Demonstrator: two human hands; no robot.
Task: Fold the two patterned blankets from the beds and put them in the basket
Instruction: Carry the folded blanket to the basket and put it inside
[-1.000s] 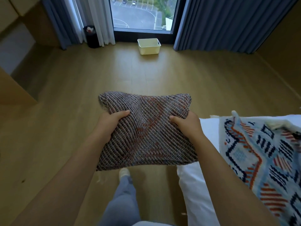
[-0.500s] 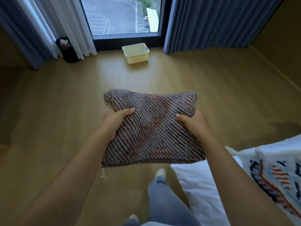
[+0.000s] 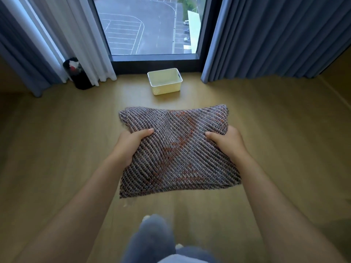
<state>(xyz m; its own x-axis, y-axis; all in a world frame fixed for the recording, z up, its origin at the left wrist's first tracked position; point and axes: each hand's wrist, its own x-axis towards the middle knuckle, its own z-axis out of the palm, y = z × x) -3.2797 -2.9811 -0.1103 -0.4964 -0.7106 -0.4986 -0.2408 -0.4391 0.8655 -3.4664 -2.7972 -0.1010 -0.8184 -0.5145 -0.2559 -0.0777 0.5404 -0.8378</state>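
1. Here's the folded blanket (image 3: pixel 176 150), held in mid-air over the wooden floor (image 3: pixel 57 149), roughly level, right out in front of the person. It is a thick, near-square packet, a touch wider than it is deep, so its long axis runs left to right across the body.
2. Its far edge faces the window and the near edge faces the person. The grey-brown weave runs in diagonal lines from far left down to near right, with an orange-red figure through the middle. A bit of fringe (image 3: pixel 129 201) dangles under the near left corner.
3. The left hand (image 3: pixel 131 145) grips the left side, with its thumb laid on top pointing inward and its fingers tucked beneath, out of sight.
4. The right hand (image 3: pixel 228 143) mirrors it on the right side, thumb on top and the rest of the fingers under the cloth. Both arms are stretched forward.
5. Straight ahead, beyond the far edge and well apart from it, the cream basket (image 3: pixel 166 90) sits on the floor just in front of the window (image 3: pixel 144 25). Its open top faces up, it is turned slightly off square, and there is a handle slot in its right end.
6. Below the blanket, blurred legs in blue trousers (image 3: pixel 152 242) show, with a pale toe (image 3: pixel 147 218) at the front.
7. Out at the edges, blue curtains (image 3: pixel 275 38) hang to the right of the window and white sheers (image 3: pixel 76 35) to the left, with a black bin (image 3: pixel 77 74) at their foot.
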